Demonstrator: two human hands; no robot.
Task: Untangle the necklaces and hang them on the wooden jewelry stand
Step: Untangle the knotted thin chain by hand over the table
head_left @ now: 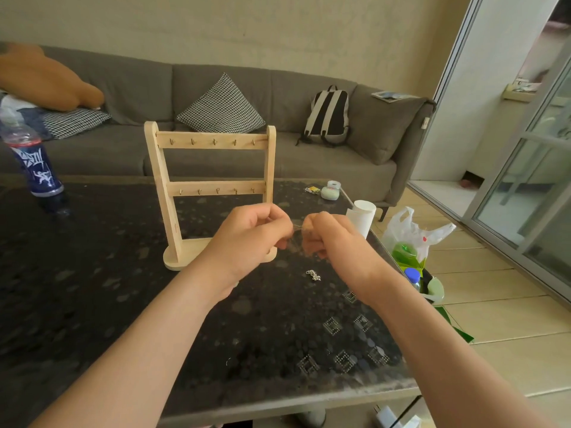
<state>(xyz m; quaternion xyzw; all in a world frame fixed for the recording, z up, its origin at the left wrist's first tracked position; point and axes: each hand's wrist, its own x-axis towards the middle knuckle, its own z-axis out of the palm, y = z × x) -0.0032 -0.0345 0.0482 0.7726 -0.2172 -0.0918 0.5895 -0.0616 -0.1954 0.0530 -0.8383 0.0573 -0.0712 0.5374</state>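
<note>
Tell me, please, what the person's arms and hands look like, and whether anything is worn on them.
The left hand and the right hand are bare, with no gloves. The left forearm and the right forearm are uncovered down to the picture's bottom edge, so no sleeves show. No watch, bracelet or band is visible at either wrist, and no ring shows on the fingers in view.

The wooden jewelry stand (216,187) is pale beige. The glossy tabletop (92,273) is black, mottled grey, with dotted square motifs. The chain necklace (313,275) is silver. The square houndstooth cushion (221,106) is black-and-white, the sofa (309,162) grey.
</note>
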